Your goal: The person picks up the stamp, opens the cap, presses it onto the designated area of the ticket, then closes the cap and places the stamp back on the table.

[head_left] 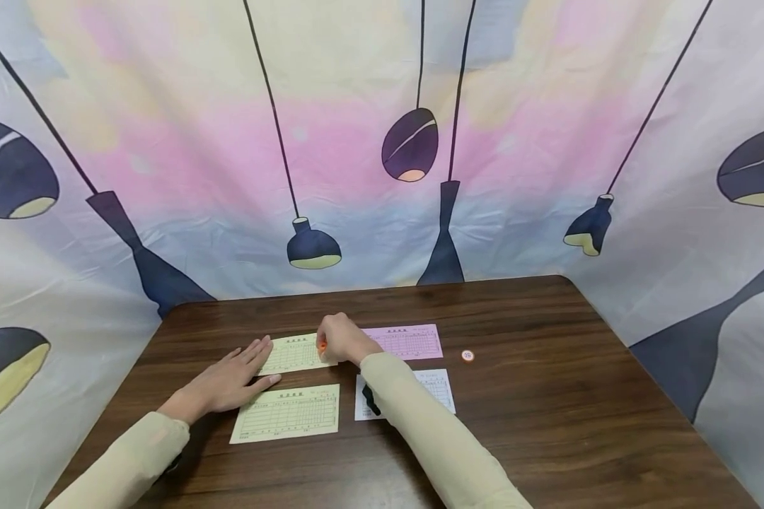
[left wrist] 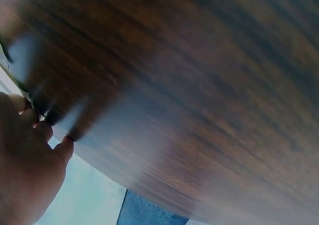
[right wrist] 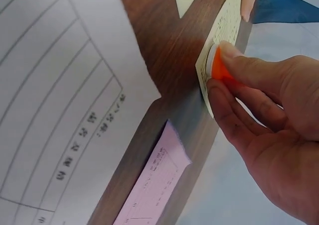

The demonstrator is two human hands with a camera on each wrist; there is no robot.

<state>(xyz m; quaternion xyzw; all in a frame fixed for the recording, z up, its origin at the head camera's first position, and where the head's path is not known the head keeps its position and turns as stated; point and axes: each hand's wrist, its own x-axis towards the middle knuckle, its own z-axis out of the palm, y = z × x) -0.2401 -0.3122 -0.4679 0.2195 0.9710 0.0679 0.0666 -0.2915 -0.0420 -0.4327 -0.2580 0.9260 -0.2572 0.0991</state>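
My right hand (head_left: 344, 339) pinches a small orange round stamp (right wrist: 223, 69) with a white rim, between thumb and fingers. Its white face is against the right part of the upper yellow form (head_left: 289, 355), as the right wrist view shows; whether it touches the paper all round I cannot tell. Fingers extended, my left hand (head_left: 229, 378) rests on that form's left end, its thumb over the top edge of the lower yellow form (head_left: 289, 413). In the left wrist view the left hand (left wrist: 30, 160) shows at the left edge, but the papers are mostly out of sight.
A pink form (head_left: 410, 343) lies right of the right hand, and a white form (head_left: 436, 389) is partly hidden under the right forearm. Farther right sits a small white disc with a red rim (head_left: 467, 355). A patterned curtain (head_left: 369, 254) hangs behind the brown table (head_left: 547, 396).
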